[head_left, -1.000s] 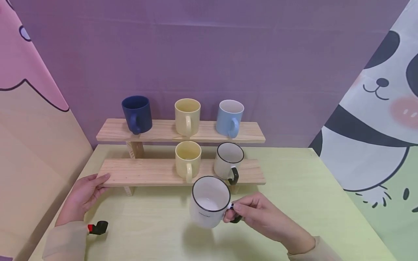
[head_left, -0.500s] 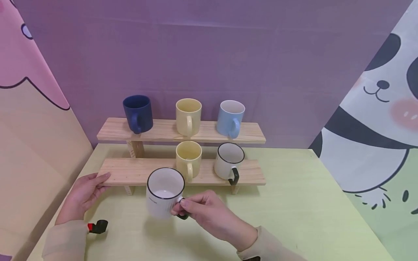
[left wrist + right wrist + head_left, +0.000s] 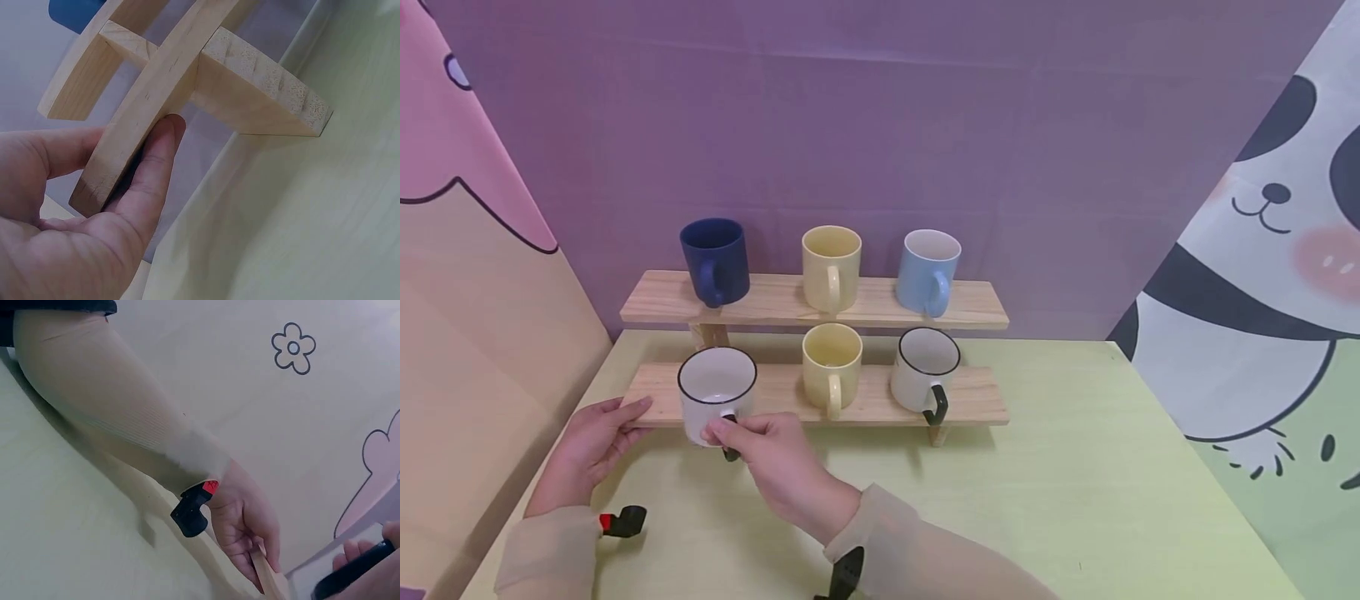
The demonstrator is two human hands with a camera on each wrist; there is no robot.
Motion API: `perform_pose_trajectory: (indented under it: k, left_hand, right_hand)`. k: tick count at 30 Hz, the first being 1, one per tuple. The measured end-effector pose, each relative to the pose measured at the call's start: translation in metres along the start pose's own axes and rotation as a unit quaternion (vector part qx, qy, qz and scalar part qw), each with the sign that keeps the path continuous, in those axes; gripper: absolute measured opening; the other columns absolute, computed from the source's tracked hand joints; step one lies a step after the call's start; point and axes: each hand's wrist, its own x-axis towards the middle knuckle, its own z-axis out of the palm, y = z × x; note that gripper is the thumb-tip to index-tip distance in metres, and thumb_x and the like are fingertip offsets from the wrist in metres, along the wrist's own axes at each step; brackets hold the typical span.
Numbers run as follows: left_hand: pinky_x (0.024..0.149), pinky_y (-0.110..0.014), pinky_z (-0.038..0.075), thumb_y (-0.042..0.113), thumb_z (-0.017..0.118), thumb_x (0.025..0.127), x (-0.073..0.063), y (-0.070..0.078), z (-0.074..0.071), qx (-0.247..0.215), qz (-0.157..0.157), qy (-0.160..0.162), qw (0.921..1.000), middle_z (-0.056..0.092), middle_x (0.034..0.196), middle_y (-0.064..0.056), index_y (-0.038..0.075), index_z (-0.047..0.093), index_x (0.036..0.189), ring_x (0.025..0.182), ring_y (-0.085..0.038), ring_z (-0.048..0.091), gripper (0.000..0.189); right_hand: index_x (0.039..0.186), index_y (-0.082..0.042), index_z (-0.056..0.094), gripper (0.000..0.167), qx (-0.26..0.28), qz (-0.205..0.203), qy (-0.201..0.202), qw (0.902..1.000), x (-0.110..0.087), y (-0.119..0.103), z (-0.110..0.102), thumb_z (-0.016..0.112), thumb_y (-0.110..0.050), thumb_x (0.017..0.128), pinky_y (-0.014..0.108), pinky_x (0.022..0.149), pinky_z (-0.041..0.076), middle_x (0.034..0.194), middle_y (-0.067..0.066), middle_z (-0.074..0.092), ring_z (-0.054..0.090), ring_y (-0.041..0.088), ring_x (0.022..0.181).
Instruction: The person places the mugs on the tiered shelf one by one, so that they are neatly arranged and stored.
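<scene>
My right hand (image 3: 782, 467) pinches the black handle (image 3: 353, 572) of a white enamel-style mug (image 3: 703, 417) with a black rim. In the head view the mug overlaps the left part of the lower shelf board (image 3: 778, 392), its base low against the board's front edge. My left hand (image 3: 597, 442) grips the left end of that board, thumb on top and fingers beneath, as the left wrist view shows at the board's end (image 3: 94, 187). On the same board stand a yellow mug (image 3: 820, 375) and a second white mug (image 3: 913, 387) with a black handle.
On the upper board (image 3: 775, 310) stand a dark blue mug (image 3: 730, 271), a yellow mug (image 3: 816, 275) and a light blue mug (image 3: 913, 279). The rack rests on a pale table (image 3: 1075, 467), with a purple cloth (image 3: 880, 125) behind it.
My right hand has carried the white mug leftward and up from in front of the shelf's right half to the lower board's left part. My left hand has kept its grip.
</scene>
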Motion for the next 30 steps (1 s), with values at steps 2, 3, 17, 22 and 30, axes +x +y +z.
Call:
perform_pose_trajectory:
  k: [2,3,17,22,30]
  left_hand:
    - [0.085,-0.028,0.058,0.008,0.066,0.101,0.001,0.000,-0.001,-0.004,-0.001,-0.002,1.0000,0.067,0.094,-0.001,-0.017,0.027,0.141,0.087,-0.010,0.070,0.062]
    - [0.085,-0.028,0.058,0.007,0.066,0.101,0.001,0.000,-0.001,-0.006,-0.002,-0.003,1.0000,0.067,0.094,-0.002,-0.018,0.026,0.142,0.087,-0.010,0.070,0.062]
    - [0.083,-0.027,0.058,0.005,0.064,0.101,0.000,0.000,-0.001,-0.014,0.000,-0.010,0.9999,0.069,0.093,-0.003,-0.017,0.033,0.136,0.085,-0.011,0.070,0.051]
    - [0.082,-0.026,0.059,0.006,0.064,0.101,0.002,0.001,0.000,-0.010,-0.001,-0.010,0.9999,0.070,0.092,-0.003,-0.018,0.030,0.138,0.085,-0.011,0.070,0.056]
    - [0.083,-0.027,0.058,0.006,0.062,0.103,0.001,0.000,0.000,-0.010,0.000,-0.012,0.9999,0.068,0.092,-0.004,-0.020,0.024,0.142,0.085,-0.011,0.070,0.061]
  right_hand:
    - [0.098,0.006,0.078,0.015,-0.006,0.002,0.040,0.9992,0.007,0.002,0.012,0.075,-0.009,0.095,0.036,0.099,0.048,0.089,0.010,0.075,0.067,0.013,0.094]
    - [0.096,0.004,0.079,0.014,-0.010,0.001,0.058,0.9983,0.011,0.003,0.017,0.076,-0.010,0.094,0.039,0.102,0.047,0.089,0.008,0.075,0.066,0.013,0.094]
    - [0.078,-0.007,0.080,0.015,-0.043,-0.023,0.154,0.9869,0.043,0.016,0.052,0.085,-0.018,0.086,0.026,0.062,0.038,0.076,-0.006,0.060,0.049,0.011,0.078]
    - [0.079,-0.010,0.081,0.016,-0.087,-0.027,0.145,0.9852,0.046,0.014,0.050,0.085,-0.023,0.087,0.026,0.061,0.040,0.072,-0.006,0.061,0.050,0.009,0.073]
    - [0.085,-0.009,0.082,0.016,-0.122,-0.039,0.115,0.9852,0.048,0.011,0.043,0.085,-0.024,0.087,0.026,0.067,0.049,0.079,-0.009,0.068,0.055,0.007,0.078]
